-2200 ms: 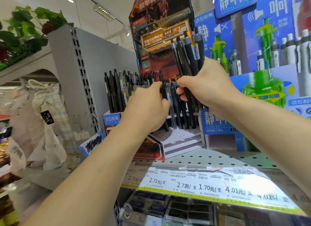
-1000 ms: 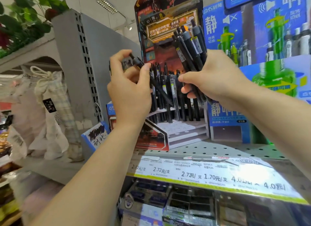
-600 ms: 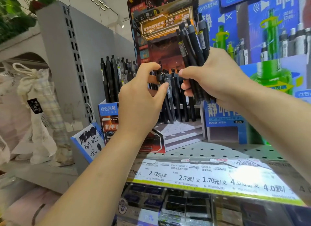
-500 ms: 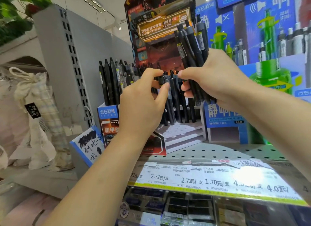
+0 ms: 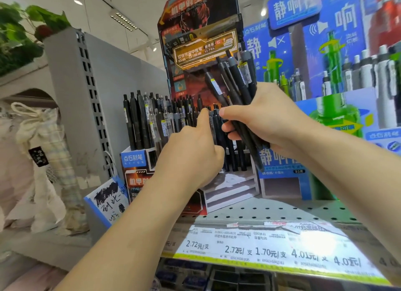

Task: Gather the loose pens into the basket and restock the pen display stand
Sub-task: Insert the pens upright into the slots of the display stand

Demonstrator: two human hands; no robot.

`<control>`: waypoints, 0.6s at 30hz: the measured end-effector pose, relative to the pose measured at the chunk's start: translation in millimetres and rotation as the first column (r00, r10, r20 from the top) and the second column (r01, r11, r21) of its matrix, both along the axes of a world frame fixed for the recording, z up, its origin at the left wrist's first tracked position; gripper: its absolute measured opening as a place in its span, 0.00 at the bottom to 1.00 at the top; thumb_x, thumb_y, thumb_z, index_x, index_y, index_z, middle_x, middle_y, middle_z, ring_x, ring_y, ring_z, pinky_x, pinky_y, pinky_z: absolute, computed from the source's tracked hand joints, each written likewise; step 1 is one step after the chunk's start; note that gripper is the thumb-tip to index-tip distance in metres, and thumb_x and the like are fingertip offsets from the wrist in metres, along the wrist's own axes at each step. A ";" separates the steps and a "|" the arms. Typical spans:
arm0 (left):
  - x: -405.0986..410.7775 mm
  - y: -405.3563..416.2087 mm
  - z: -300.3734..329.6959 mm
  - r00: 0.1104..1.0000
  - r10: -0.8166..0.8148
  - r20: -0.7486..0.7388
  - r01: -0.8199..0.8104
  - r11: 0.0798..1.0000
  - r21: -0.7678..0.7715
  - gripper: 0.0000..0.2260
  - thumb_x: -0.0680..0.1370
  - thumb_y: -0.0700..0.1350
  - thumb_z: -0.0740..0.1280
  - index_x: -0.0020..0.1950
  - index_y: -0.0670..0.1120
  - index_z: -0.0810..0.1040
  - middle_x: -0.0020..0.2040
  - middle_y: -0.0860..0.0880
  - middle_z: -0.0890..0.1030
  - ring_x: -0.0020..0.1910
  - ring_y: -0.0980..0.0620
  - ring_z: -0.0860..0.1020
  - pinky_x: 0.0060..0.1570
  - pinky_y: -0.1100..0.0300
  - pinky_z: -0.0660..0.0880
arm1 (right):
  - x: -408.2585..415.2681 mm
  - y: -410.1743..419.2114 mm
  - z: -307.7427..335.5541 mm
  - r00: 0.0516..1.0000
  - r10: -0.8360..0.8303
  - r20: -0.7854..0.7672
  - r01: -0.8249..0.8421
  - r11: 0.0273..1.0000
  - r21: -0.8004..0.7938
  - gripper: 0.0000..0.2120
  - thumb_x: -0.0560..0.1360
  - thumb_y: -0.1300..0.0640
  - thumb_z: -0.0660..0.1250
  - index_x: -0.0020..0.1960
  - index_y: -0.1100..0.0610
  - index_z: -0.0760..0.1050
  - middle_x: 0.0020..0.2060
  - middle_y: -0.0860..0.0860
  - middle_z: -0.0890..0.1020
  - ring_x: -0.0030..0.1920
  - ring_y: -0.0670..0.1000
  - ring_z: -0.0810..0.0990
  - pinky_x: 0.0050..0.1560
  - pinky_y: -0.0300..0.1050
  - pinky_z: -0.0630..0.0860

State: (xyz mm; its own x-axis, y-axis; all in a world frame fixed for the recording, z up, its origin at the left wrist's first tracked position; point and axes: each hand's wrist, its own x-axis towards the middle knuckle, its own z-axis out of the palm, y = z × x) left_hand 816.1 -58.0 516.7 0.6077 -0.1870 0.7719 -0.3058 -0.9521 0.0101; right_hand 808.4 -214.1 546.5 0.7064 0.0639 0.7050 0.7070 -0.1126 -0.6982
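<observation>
- Right hand [image 5: 269, 119] is gripping a bundle of slim black pens [image 5: 236, 89].
- Left hand [image 5: 193, 152], fingers curled, is blocking the cardboard display stand [image 5: 230, 188]; its grip is unclear.
- Price strip [image 5: 271, 247] is glaring glossily below.

1. The right hand [image 5: 267, 119] is raised at the far right, fingers and thumb curled round a bundle of black pens [image 5: 236, 89].
2. The left hand [image 5: 193, 152] is just beside it, thumb up, fingers curled out of view.
3. Both forearms are bare.

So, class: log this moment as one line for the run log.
step: restocking pen display stand | right hand: grips bundle of black pens | left hand: at pens in stand, grasp unclear | basket: not in view
</observation>
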 end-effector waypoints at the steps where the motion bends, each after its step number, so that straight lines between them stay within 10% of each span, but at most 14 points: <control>1: -0.4 -0.7 -2.0 1.000 0.009 0.019 -0.009 1.000 -0.017 0.35 0.77 0.50 0.60 0.82 0.53 0.48 0.35 0.51 0.71 0.38 0.43 0.75 0.36 0.53 0.73 | -0.6 0.2 0.1 1.000 -0.001 0.006 0.001 1.000 -0.012 0.06 0.76 0.63 0.73 0.49 0.66 0.80 0.34 0.58 0.85 0.35 0.53 0.87 0.36 0.51 0.85; 5: -0.5 6.8 -7.4 0.970 -0.158 0.185 0.195 0.960 -0.202 0.34 0.77 0.52 0.59 0.82 0.53 0.50 0.33 0.52 0.79 0.35 0.54 0.78 0.37 0.61 0.76 | -1.3 0.9 -0.2 0.998 -0.009 0.070 0.015 0.997 -0.082 0.03 0.76 0.63 0.72 0.44 0.58 0.80 0.29 0.54 0.83 0.31 0.53 0.85 0.35 0.56 0.84; 10: -5.0 14.7 -6.4 0.815 -0.455 0.359 0.575 0.559 -0.598 0.24 0.81 0.54 0.60 0.77 0.57 0.63 0.43 0.58 0.83 0.27 0.55 0.80 0.26 0.59 0.77 | -4.2 1.4 -1.2 0.987 0.007 0.159 0.037 0.961 -0.274 0.07 0.76 0.62 0.72 0.42 0.53 0.78 0.29 0.52 0.85 0.31 0.49 0.86 0.28 0.43 0.80; 18: -9.6 22.8 -9.9 0.732 -0.457 0.505 0.672 0.362 -0.646 0.11 0.82 0.46 0.66 0.62 0.58 0.76 0.42 0.47 0.83 0.40 0.57 0.83 0.27 0.58 0.81 | -8.1 1.7 0.4 0.993 0.044 0.106 -0.005 0.940 -0.341 0.05 0.76 0.62 0.73 0.45 0.62 0.79 0.32 0.53 0.86 0.34 0.50 0.87 0.36 0.45 0.85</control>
